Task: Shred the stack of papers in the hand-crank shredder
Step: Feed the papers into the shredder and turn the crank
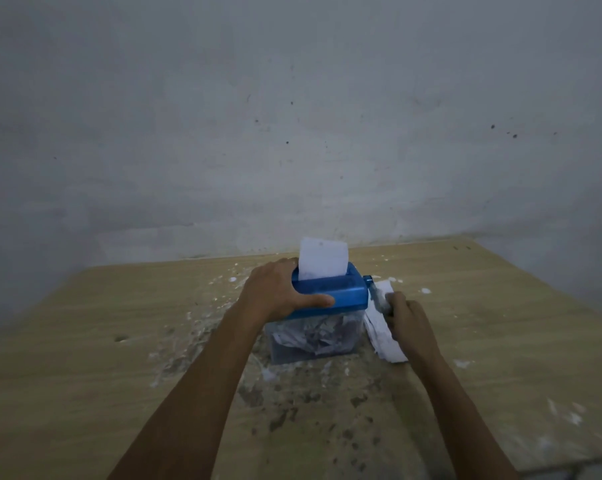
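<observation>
One white paper sheet is standing in the blue plastic hand-crank shredder, mid-table. I'm seeing the left hand gripping its top, the right hand curling round the crank. Risk: uneven cranking skewing the sheet, jamming it.

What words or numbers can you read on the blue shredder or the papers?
None can be read.
Blue shredder: no label or brand shows on its top.
Sheet in the slot: looks blank, only a faint smudge.
Paper stack beside it: white, too blurred to tell any print.
</observation>
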A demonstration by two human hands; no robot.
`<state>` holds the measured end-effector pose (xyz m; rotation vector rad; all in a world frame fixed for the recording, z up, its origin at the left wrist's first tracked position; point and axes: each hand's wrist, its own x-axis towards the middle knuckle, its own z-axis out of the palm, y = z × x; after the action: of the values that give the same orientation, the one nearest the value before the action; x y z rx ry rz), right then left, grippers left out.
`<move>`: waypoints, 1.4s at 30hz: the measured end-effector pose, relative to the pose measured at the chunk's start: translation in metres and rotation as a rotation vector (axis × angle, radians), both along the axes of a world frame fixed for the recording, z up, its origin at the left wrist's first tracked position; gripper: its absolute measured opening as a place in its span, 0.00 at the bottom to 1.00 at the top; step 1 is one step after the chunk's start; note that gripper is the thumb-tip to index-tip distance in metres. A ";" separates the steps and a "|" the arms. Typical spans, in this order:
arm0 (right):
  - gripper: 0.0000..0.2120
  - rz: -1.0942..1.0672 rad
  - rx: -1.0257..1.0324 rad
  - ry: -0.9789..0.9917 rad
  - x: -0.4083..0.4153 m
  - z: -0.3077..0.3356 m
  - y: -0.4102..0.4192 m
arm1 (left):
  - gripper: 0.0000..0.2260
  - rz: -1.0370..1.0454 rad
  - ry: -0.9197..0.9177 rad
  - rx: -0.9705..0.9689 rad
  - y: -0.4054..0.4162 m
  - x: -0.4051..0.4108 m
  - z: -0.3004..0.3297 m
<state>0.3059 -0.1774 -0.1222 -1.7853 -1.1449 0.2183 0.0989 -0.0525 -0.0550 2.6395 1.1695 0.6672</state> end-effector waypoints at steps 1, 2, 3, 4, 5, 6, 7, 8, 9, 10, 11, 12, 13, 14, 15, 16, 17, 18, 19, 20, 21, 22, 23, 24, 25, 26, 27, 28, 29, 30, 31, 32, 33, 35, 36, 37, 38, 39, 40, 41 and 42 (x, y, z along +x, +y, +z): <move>0.16 -0.013 0.057 0.102 -0.002 0.008 0.000 | 0.42 0.005 0.015 0.009 0.000 0.000 0.000; 0.17 -0.020 0.099 0.170 -0.004 0.016 0.001 | 0.43 0.008 0.028 0.015 0.001 0.000 0.000; 0.17 -0.020 0.137 0.223 -0.006 0.024 0.003 | 0.43 0.005 0.037 0.012 0.003 0.000 0.000; 0.17 -0.025 0.177 0.269 -0.008 0.030 0.005 | 0.43 -0.001 0.040 0.001 0.003 -0.001 0.000; 0.17 -0.029 0.222 0.291 -0.011 0.039 0.007 | 0.43 -0.011 0.039 -0.007 0.005 -0.002 -0.001; 0.17 -0.034 0.254 0.293 -0.010 0.046 0.008 | 0.43 -0.022 0.032 -0.014 0.005 -0.003 -0.002; 0.18 -0.032 0.273 0.284 -0.010 0.052 0.010 | 0.43 -0.028 0.022 -0.017 0.005 -0.003 -0.003; 0.18 -0.036 0.272 0.266 -0.007 0.059 0.014 | 0.42 -0.033 0.018 -0.010 0.004 -0.003 -0.003; 0.19 -0.039 0.259 0.248 -0.004 0.065 0.018 | 0.42 -0.036 0.022 0.001 0.004 -0.002 -0.003; 0.19 -0.043 0.243 0.233 -0.001 0.072 0.023 | 0.42 -0.035 0.026 0.013 0.004 -0.001 -0.002; 0.20 -0.041 0.224 0.214 0.002 0.077 0.028 | 0.42 -0.034 0.029 0.021 0.004 0.000 -0.003; 0.21 -0.032 0.211 0.194 0.005 0.081 0.035 | 0.42 -0.032 0.030 0.024 0.005 0.000 -0.003; 0.22 -0.027 0.190 0.184 0.008 0.085 0.042 | 0.43 -0.031 0.031 0.024 0.005 0.000 -0.003; 0.22 -0.025 0.168 0.179 0.011 0.087 0.049 | 0.43 -0.032 0.030 0.024 0.005 0.000 -0.003; 0.22 -0.023 0.151 0.183 0.012 0.090 0.056 | 0.44 -0.033 0.030 0.023 0.005 -0.001 -0.003; 0.22 -0.010 0.138 0.194 0.014 0.091 0.062 | 0.44 -0.034 0.028 0.023 0.005 -0.001 -0.003; 0.23 0.006 0.120 0.204 0.014 0.092 0.065 | 0.43 -0.032 0.025 0.026 0.004 -0.001 -0.002; 0.23 0.026 0.106 0.216 0.014 0.091 0.069 | 0.42 -0.029 0.020 0.032 0.003 -0.001 -0.002; 0.23 0.039 0.081 0.227 0.014 0.090 0.073 | 0.42 -0.026 0.019 0.038 0.003 0.000 -0.002; 0.24 0.041 0.060 0.236 0.015 0.088 0.077 | 0.42 -0.023 0.019 0.039 0.003 0.000 -0.002; 0.24 0.037 0.031 0.247 0.016 0.087 0.081 | 0.42 -0.020 0.021 0.038 0.003 -0.001 -0.003; 0.24 0.029 0.017 0.245 0.017 0.085 0.084 | 0.43 -0.018 0.020 0.040 0.002 -0.001 -0.003; 0.24 0.015 -0.008 0.240 0.018 0.082 0.088 | 0.43 -0.016 0.016 0.045 0.002 -0.001 -0.004; 0.24 0.008 -0.032 0.226 0.021 0.078 0.092 | 0.44 -0.015 0.012 0.050 0.001 -0.001 -0.005; 0.25 0.016 -0.057 0.217 0.021 0.076 0.092 | 0.44 -0.013 0.007 0.053 0.001 -0.001 -0.005; 0.26 0.036 -0.070 0.214 0.022 0.072 0.094 | 0.44 -0.011 0.002 0.057 0.000 0.000 -0.005; 0.27 0.044 -0.089 0.219 0.021 0.070 0.094 | 0.43 -0.009 -0.004 0.061 0.000 0.000 -0.005; 0.27 0.050 -0.100 0.226 0.021 0.068 0.094 | 0.43 -0.005 -0.009 0.062 0.000 0.000 -0.006; 0.24 0.033 -0.133 0.247 0.021 0.067 0.094 | 0.43 -0.001 -0.013 0.059 -0.001 0.001 -0.006; 0.21 0.015 -0.157 0.265 0.021 0.063 0.096 | 0.43 0.002 -0.018 0.057 0.000 0.001 -0.007; 0.18 0.003 -0.193 0.288 0.021 0.060 0.096 | 0.43 0.005 -0.022 0.055 -0.001 0.000 -0.007; 0.15 0.001 -0.211 0.307 0.021 0.058 0.096 | 0.43 0.006 -0.024 0.054 -0.001 0.000 -0.007; 0.14 -0.012 -0.227 0.329 0.019 0.057 0.095 | 0.42 0.006 -0.025 0.054 -0.002 0.000 -0.007; 0.15 -0.004 -0.254 0.304 0.018 0.054 0.091 | 0.42 0.005 -0.035 0.053 -0.002 0.000 -0.007; 0.14 0.000 -0.273 0.287 0.019 0.051 0.091 | 0.41 0.006 -0.037 0.049 -0.002 0.000 -0.007; 0.10 0.021 -0.326 0.219 0.020 0.048 0.090 | 0.41 0.007 -0.035 0.046 -0.002 0.000 -0.007; 0.05 0.031 -0.390 0.140 0.021 0.045 0.087 | 0.42 0.009 -0.030 0.047 -0.003 0.001 -0.007; 0.03 0.042 -0.440 0.096 0.020 0.040 0.083 | 0.42 0.012 -0.026 0.047 -0.003 0.001 -0.007; 0.03 0.054 -0.467 0.072 0.020 0.034 0.080 | 0.42 0.015 -0.024 0.046 -0.004 0.001 -0.007; 0.06 0.056 -0.502 0.039 0.018 0.029 0.072 | 0.42 0.017 -0.025 0.045 -0.005 0.001 -0.006; 0.08 0.049 -0.537 -0.020 0.020 0.021 0.069 | 0.42 0.020 -0.025 0.043 -0.006 0.001 -0.006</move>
<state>0.3262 -0.1089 -0.1007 -2.2273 -1.2210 0.5821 0.0997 -0.0581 -0.0607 2.6506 1.1891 0.7346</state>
